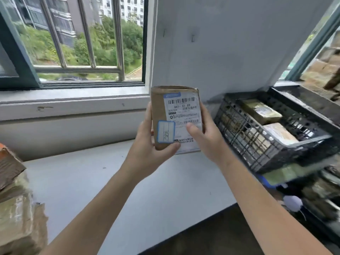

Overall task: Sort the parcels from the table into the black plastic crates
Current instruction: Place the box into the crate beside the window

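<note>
A parcel (173, 115) is grasped by left hand (147, 144) and right hand (206, 138); two are seen in the crate (244, 144), a pile (16, 214) unsorted lower left.

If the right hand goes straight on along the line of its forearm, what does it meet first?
The right hand grips the cardboard parcel, so nothing lies between them. Carried on together, they would probably reach the white wall beside the window; depth is unclear.

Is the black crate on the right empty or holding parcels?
Not empty: inside the black crate lie a far parcel and a near parcel.
</note>
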Demonstrator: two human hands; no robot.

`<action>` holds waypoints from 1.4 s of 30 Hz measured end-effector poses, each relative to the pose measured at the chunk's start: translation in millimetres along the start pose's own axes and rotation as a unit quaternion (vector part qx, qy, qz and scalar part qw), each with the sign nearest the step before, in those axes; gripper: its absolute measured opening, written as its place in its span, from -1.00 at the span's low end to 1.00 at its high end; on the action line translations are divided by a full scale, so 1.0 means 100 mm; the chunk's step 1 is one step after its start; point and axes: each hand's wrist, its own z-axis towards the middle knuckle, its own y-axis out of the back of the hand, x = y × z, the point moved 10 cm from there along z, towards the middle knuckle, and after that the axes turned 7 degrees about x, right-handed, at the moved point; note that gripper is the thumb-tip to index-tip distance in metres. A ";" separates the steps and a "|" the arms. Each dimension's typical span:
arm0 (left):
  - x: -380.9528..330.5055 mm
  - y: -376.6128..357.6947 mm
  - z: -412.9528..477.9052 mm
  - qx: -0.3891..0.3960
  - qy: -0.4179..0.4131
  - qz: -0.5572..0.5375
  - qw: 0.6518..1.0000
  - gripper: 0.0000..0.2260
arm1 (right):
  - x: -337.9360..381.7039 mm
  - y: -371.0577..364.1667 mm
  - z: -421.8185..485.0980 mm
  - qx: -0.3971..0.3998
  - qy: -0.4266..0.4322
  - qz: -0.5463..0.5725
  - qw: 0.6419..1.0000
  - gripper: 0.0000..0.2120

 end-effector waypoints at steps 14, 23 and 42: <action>-0.79 -3.02 1.06 0.136 -0.085 0.010 0.987 -0.07 | -0.51 3.04 -0.77 -0.053 -0.018 -0.162 0.985 -0.39; -0.96 -4.14 1.97 0.190 -0.101 0.011 0.977 -0.02 | -0.74 4.41 -0.56 -0.076 -0.055 -0.232 0.968 -0.42; -0.11 -5.86 4.07 0.246 0.003 0.043 0.968 0.11 | -2.06 6.53 0.53 -0.088 -0.180 -0.281 0.939 -0.53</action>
